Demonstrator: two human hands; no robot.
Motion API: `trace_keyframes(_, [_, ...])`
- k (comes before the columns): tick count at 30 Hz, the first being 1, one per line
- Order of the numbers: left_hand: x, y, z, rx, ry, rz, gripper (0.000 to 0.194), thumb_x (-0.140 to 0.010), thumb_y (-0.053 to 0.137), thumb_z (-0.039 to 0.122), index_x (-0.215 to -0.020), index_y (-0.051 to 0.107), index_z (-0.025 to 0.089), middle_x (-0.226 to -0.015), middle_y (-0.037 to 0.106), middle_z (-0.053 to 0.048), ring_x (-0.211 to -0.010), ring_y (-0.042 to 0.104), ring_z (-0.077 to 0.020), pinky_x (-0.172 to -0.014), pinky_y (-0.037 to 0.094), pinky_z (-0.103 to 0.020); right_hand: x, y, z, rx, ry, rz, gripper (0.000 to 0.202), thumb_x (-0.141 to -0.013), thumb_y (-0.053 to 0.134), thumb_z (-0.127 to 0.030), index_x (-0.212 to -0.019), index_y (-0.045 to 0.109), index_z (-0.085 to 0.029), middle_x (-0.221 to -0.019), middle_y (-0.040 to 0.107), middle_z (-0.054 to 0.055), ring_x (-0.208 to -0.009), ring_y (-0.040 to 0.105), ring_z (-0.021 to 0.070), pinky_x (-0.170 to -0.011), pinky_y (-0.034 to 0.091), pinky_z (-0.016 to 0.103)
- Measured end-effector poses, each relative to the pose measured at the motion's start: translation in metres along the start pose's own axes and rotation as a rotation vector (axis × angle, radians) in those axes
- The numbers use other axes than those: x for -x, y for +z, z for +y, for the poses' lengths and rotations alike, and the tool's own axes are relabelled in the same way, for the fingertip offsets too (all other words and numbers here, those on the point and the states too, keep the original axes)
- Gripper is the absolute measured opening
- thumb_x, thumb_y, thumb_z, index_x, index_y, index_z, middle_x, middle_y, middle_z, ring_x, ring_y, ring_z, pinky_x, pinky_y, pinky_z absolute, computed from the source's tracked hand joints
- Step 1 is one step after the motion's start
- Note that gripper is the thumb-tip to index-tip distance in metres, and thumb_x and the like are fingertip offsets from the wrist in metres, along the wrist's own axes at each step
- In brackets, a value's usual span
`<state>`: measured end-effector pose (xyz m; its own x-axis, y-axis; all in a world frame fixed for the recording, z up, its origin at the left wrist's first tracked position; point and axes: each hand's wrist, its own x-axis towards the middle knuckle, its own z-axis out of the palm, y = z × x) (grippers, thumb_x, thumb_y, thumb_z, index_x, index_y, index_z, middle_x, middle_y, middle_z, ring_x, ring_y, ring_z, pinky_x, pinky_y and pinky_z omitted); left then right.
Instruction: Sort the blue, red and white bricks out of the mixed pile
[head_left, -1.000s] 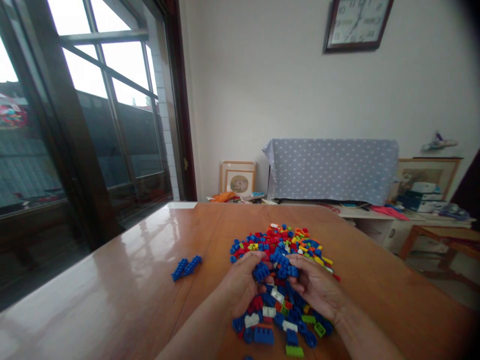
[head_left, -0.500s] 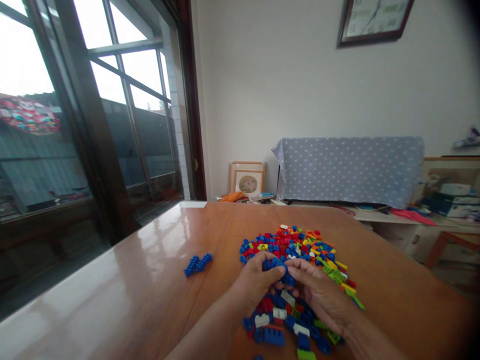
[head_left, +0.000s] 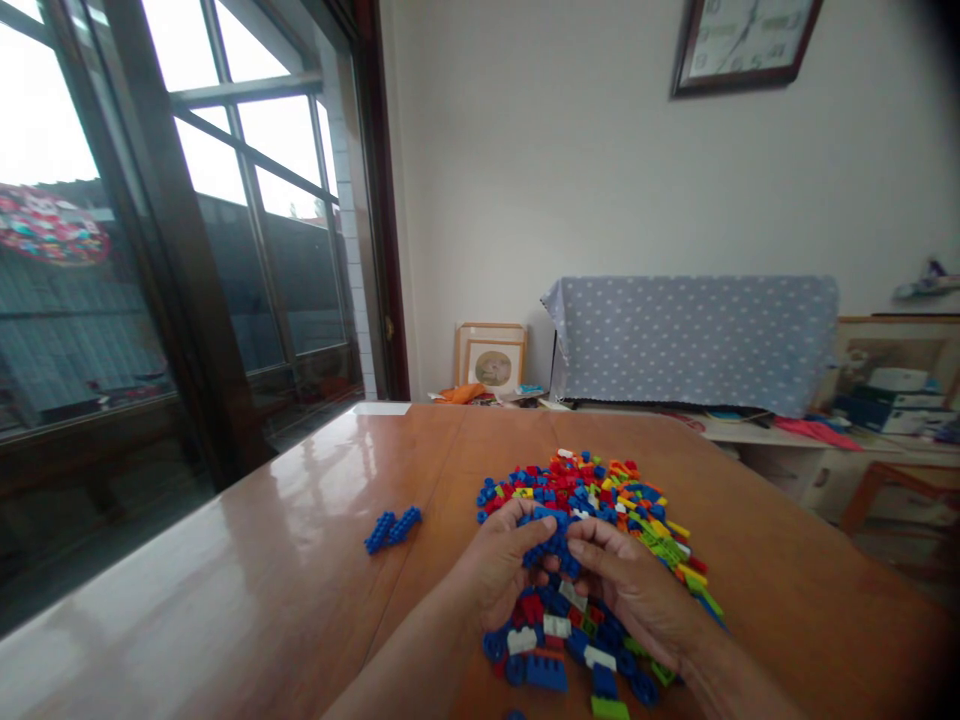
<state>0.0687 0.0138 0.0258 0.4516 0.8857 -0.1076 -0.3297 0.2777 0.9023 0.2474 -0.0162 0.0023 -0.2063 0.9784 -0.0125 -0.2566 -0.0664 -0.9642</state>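
Observation:
Over the near part of a pile of toy building bricks (head_left: 577,485), my left hand (head_left: 499,555) grips a cluster of blue building bricks (head_left: 553,542), thumb on top. My right hand (head_left: 619,565) is at the cluster's right side, its thumb and fingers closed against it. The fingers partly cover the cluster, so its exact shape is hidden. The pile mixes red, blue, yellow, green, orange and white pieces, with some blue wheels among them. Left of the hands, two joined-looking blue brick pieces (head_left: 393,530) lie apart from the pile.
The brown wooden table (head_left: 300,590) has a glossy top. Behind it stand a low cabinet with a grey dotted cloth cover (head_left: 690,340) and a framed picture (head_left: 493,368). Glass doors (head_left: 247,250) run along the left, and a wooden stool (head_left: 877,500) is at the right.
My left thumb has shifted back, leaving more of the blue cluster in sight. My right hand has moved slightly relative to it. The view has shifted a little.

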Motion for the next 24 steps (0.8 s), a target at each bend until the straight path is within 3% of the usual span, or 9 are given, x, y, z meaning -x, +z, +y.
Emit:
trace_keyframes(8, [0.0, 0.007, -0.008, -0.109, -0.008, 0.077, 0.043, -0.073, 0.076, 0.053, -0.09, 0.055, 0.02, -0.076, 0.058, 0.002, -0.069, 0.057, -0.0125, -0.054, 0.043, -0.02, -0.003, 0.003, 0.005, 0.405, -0.185, 0.148, 0.038, -0.082, 0.069, -0.056, -0.085, 0.056, -0.02, -0.071, 0.053, -0.004, -0.064, 0.05, 0.0128, -0.06, 0.043, 0.025])
trace_keyframes(13, [0.002, 0.01, -0.007, -0.019, 0.0, 0.044, 0.041, -0.074, 0.078, 0.047, -0.091, 0.055, 0.019, -0.081, 0.06, 0.0, -0.076, 0.059, -0.0147, -0.065, 0.054, -0.028, -0.005, 0.004, 0.012, 0.523, -0.256, 0.24, 0.036, -0.084, 0.067, -0.055, -0.086, 0.054, -0.022, -0.066, 0.05, -0.005, -0.059, 0.047, 0.0125, -0.052, 0.039, 0.024])
trace_keyframes(16, [0.0, 0.006, -0.005, 0.056, -0.01, 0.029, 0.039, -0.072, 0.081, 0.04, -0.092, 0.055, 0.018, -0.083, 0.061, -0.001, -0.076, 0.06, -0.0137, -0.07, 0.055, -0.03, -0.005, 0.005, 0.013, 0.491, -0.256, 0.244, 0.037, -0.083, 0.069, -0.055, -0.092, 0.056, -0.021, -0.073, 0.058, -0.001, -0.066, 0.056, 0.0156, -0.057, 0.045, 0.026])
trace_keyframes(19, [-0.002, 0.001, -0.003, 0.1, -0.003, 0.051, 0.038, -0.07, 0.083, 0.033, -0.091, 0.057, 0.017, -0.084, 0.063, -0.002, -0.076, 0.061, -0.0133, -0.074, 0.056, -0.031, -0.006, 0.006, 0.014, 0.385, -0.254, 0.18, 0.04, -0.082, 0.07, -0.052, -0.105, 0.059, -0.021, -0.094, 0.066, 0.005, -0.082, 0.063, 0.0195, -0.07, 0.053, 0.03])
trace_keyframes(21, [-0.003, -0.002, -0.001, 0.114, 0.006, 0.081, 0.036, -0.069, 0.084, 0.029, -0.09, 0.058, 0.016, -0.086, 0.064, -0.002, -0.077, 0.062, -0.0137, -0.075, 0.055, -0.03, -0.006, 0.007, 0.016, 0.346, -0.245, 0.148, 0.046, -0.083, 0.071, -0.05, -0.116, 0.056, -0.022, -0.106, 0.065, 0.006, -0.087, 0.064, 0.0199, -0.075, 0.054, 0.032])
trace_keyframes(24, [-0.005, -0.006, 0.002, 0.115, 0.013, 0.113, 0.033, -0.068, 0.083, 0.023, -0.088, 0.057, 0.017, -0.084, 0.065, -0.002, -0.075, 0.063, -0.013, -0.071, 0.054, -0.026, -0.007, 0.007, 0.019, 0.349, -0.224, 0.115, 0.052, -0.084, 0.07, -0.048, -0.125, 0.051, -0.023, -0.106, 0.064, 0.005, -0.084, 0.064, 0.0182, -0.074, 0.055, 0.032])
